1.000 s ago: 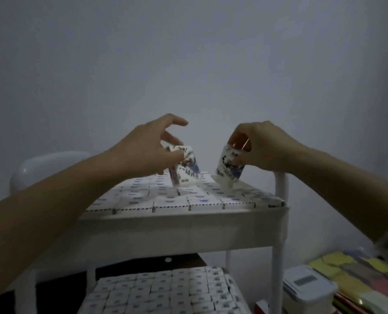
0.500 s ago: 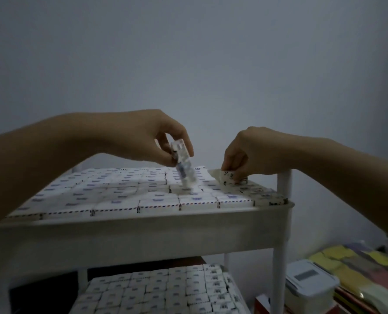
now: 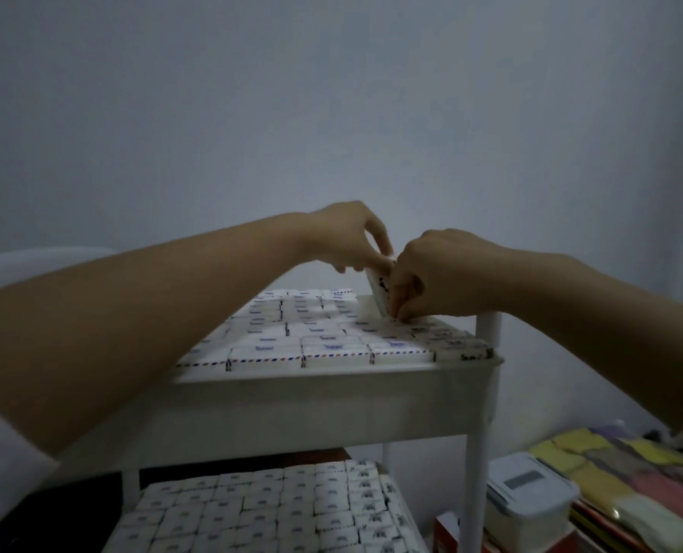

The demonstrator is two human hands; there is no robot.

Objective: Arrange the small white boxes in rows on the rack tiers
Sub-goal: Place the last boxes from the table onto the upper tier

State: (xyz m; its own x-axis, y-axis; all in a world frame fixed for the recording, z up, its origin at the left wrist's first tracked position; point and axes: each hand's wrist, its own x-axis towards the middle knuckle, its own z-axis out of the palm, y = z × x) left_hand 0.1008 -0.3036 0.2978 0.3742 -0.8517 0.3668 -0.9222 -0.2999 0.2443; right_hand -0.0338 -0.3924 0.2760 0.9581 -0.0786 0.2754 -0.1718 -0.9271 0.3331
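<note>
While the left hand (image 3: 347,241) pinches the top of a tilted small white box (image 3: 376,288) and the right hand (image 3: 443,273) curls round its lower edge at the top tier's (image 3: 331,393) far right corner, it looks only half-seated; forcing it down could buckle the neighbouring rows (image 3: 311,345).

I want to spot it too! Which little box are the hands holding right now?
Look at the white rack and go to the right side of its top tier, toward the back. There the left hand and right hand hold one small white box. It stands tilted up on its edge, while the other boxes lie flat in rows.
</note>
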